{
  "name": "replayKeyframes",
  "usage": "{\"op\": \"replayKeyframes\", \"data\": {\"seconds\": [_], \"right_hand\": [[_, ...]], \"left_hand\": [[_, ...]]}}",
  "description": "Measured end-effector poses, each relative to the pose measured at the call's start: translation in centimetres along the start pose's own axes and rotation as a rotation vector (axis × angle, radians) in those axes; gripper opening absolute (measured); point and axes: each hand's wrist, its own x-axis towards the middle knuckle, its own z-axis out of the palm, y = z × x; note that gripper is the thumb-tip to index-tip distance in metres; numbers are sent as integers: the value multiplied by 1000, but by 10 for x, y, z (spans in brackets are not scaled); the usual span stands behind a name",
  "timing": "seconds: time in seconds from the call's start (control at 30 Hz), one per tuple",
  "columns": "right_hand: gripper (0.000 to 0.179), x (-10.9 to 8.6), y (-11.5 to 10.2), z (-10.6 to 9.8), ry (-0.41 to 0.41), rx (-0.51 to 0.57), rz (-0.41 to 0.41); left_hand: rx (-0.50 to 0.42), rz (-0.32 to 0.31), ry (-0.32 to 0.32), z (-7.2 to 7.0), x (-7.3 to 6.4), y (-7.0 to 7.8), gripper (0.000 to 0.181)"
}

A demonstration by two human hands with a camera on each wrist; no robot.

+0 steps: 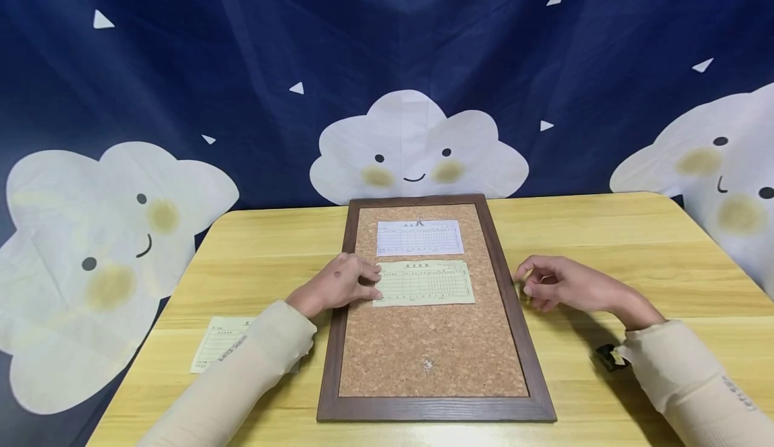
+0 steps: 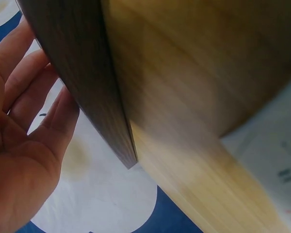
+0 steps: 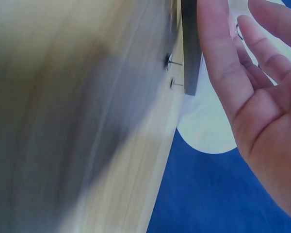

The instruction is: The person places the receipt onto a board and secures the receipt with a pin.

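A brown-framed cork board [image 1: 399, 349] lies on the wooden table. On its upper part is a white printed slip [image 1: 417, 238] with a small metallic pin [image 1: 420, 221] at its top edge. Just below lies a pale green printed slip [image 1: 426, 284]. My left hand [image 1: 338, 282] reaches over the left frame bar, its fingertips resting at the green slip's left edge. Beside the right frame bar [image 3: 190, 48], my right hand [image 1: 565, 284] hovers with loosely bent fingers and nothing visible in them. Two thumbtacks, one of them here [image 3: 169, 61], lie near that bar in the right wrist view.
Another pale green slip [image 1: 220, 343] lies on the table [image 1: 272, 245] at the left, partly under my left sleeve. A clear tack-like piece [image 1: 427, 364] sits low on the cork. A small dark object [image 1: 611, 358] is near my right sleeve. Behind hangs a blue cloud-patterned cloth [image 1: 387, 44].
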Motion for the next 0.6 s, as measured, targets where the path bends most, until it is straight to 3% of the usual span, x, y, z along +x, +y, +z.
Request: {"op": "replayKeyframes", "data": {"seconds": [0.6], "right_hand": [[26, -14, 5, -12, 26, -32, -32]], "left_hand": [[7, -11, -19, -1, 3, 1, 34]]}}
